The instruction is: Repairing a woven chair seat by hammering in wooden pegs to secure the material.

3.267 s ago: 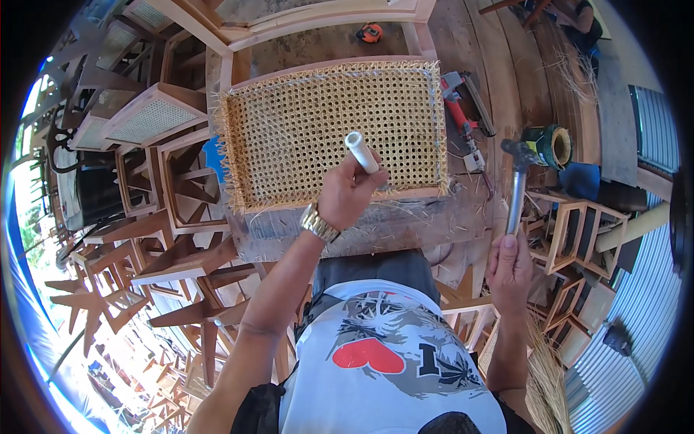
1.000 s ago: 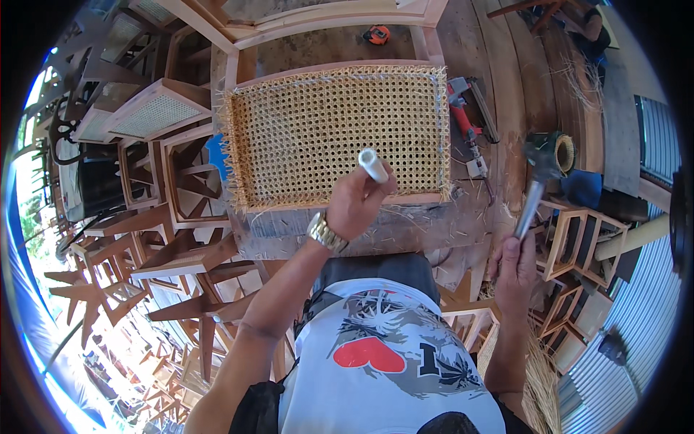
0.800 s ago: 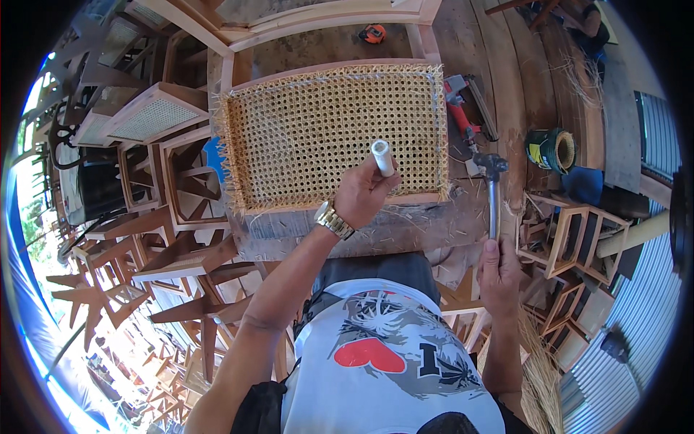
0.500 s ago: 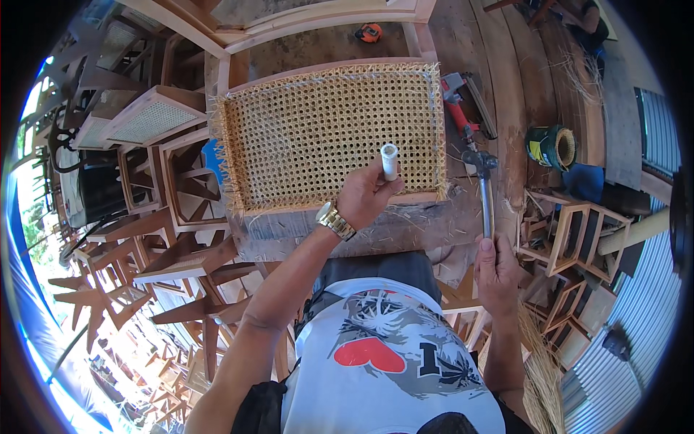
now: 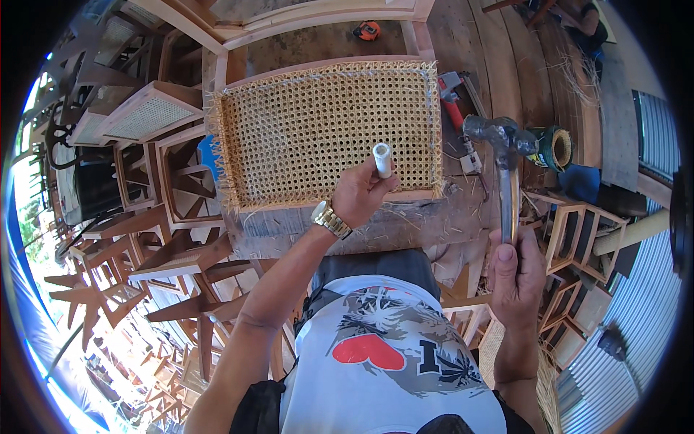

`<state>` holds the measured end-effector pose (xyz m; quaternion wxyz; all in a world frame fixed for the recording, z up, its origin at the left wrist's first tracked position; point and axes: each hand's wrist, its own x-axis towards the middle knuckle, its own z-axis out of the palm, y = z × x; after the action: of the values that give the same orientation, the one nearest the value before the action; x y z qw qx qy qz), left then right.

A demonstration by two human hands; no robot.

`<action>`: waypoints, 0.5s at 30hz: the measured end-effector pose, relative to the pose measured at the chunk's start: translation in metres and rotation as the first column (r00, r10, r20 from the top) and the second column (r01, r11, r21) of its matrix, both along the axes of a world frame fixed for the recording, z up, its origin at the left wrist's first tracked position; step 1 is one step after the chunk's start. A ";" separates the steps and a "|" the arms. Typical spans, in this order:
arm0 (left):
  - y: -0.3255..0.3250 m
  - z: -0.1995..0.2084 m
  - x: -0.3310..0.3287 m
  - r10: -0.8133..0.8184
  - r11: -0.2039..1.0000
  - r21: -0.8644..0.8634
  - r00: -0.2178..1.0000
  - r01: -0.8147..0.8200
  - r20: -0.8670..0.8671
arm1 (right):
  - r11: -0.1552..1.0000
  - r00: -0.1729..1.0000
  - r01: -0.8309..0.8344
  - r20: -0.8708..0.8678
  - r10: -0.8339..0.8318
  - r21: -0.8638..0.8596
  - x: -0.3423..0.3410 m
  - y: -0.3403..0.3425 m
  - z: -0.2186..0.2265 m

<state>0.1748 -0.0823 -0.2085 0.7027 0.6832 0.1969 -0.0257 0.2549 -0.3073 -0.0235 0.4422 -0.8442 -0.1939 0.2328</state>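
Note:
My left hand (image 5: 359,194), with a gold watch on its wrist, is closed around a short white tube (image 5: 383,163). The tube stands nearly upright over the near right part of a woven cane panel (image 5: 303,134). Its lower end is hidden, so contact with the cane cannot be told. The panel sits in a light wooden frame, with frayed cane ends along its edges. To the right of the workbench, my right hand (image 5: 517,278) grips a hammer (image 5: 509,181) by its metal shaft, thumb along it. The dark hammer head is raised, apart from the tube.
A red and grey air tool (image 5: 452,108) lies right of the panel. Beyond the panel is an orange tape measure (image 5: 368,30) inside a wooden frame. A round tub (image 5: 547,148) stands at right. Wooden chair frames (image 5: 173,253) crowd the left. Another person (image 5: 584,25) is at far right.
My right hand has lifted the hammer up and to the right, and its head looks closer. My left hand, still around the white tube, has shifted only slightly.

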 end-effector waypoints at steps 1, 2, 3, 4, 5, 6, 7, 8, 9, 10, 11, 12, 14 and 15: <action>0.000 -0.001 0.000 0.010 1.000 0.011 1.000 -0.010 0.011 | 1.000 1.000 -0.003 -0.001 0.003 -0.002 0.000 0.001 0.000; 0.000 -0.003 0.000 0.013 1.000 0.009 1.000 -0.013 0.013 | 1.000 0.999 0.015 -0.051 -0.016 -0.013 0.000 0.002 0.000; 0.000 -0.005 -0.001 0.001 0.996 0.086 0.999 -0.004 0.035 | 0.999 0.994 0.033 -0.101 -0.035 -0.025 0.000 0.003 0.000; -0.001 -0.007 -0.002 -0.013 0.987 0.163 0.998 0.003 0.056 | 0.999 0.995 0.030 -0.099 -0.032 -0.027 0.000 0.003 -0.001; -0.001 -0.004 0.000 -0.011 0.987 0.163 0.998 0.002 0.059 | 0.998 0.995 0.012 -0.103 -0.018 -0.057 -0.001 0.003 -0.005; -0.003 0.001 0.002 -0.046 0.978 0.204 0.998 0.034 0.050 | 0.996 0.994 -0.005 -0.107 -0.005 -0.088 -0.001 0.002 -0.008; -0.004 0.003 0.003 -0.080 0.967 0.244 0.996 0.068 0.040 | 0.996 0.994 -0.005 -0.105 -0.004 -0.088 0.001 0.003 -0.010; -0.004 0.003 0.003 -0.079 0.968 0.244 0.996 0.066 0.042 | 0.990 0.996 -0.048 -0.085 0.037 -0.131 0.002 0.005 -0.012; -0.005 0.001 0.003 -0.059 0.973 0.228 0.997 0.045 0.056 | 0.981 0.995 -0.089 -0.067 0.079 -0.175 0.003 0.006 -0.013; -0.006 -0.001 0.003 -0.040 0.977 0.212 0.997 0.024 0.071 | 0.980 0.995 -0.090 -0.066 0.079 -0.175 0.003 0.005 -0.014; -0.006 -0.004 0.002 -0.038 0.977 0.213 0.997 0.022 0.072 | 0.975 0.992 -0.113 -0.079 0.100 -0.191 0.003 0.003 -0.016; -0.006 -0.007 0.001 -0.019 0.988 0.154 0.996 0.006 0.084 | 0.969 0.988 -0.137 -0.092 0.120 -0.207 0.003 0.003 -0.017; -0.007 -0.010 -0.001 0.003 0.995 0.097 0.996 -0.012 0.094 | 0.970 0.988 -0.144 -0.077 0.131 -0.197 0.007 0.006 -0.010; -0.009 -0.009 -0.002 0.009 0.990 0.141 0.995 -0.023 0.098 | 0.970 0.988 -0.149 -0.062 0.140 -0.189 0.009 0.008 -0.004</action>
<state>0.1731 -0.0917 -0.2178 0.6613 0.7302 0.1694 0.0273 0.2640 -0.2991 -0.0280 0.3444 -0.8610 -0.2207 0.3024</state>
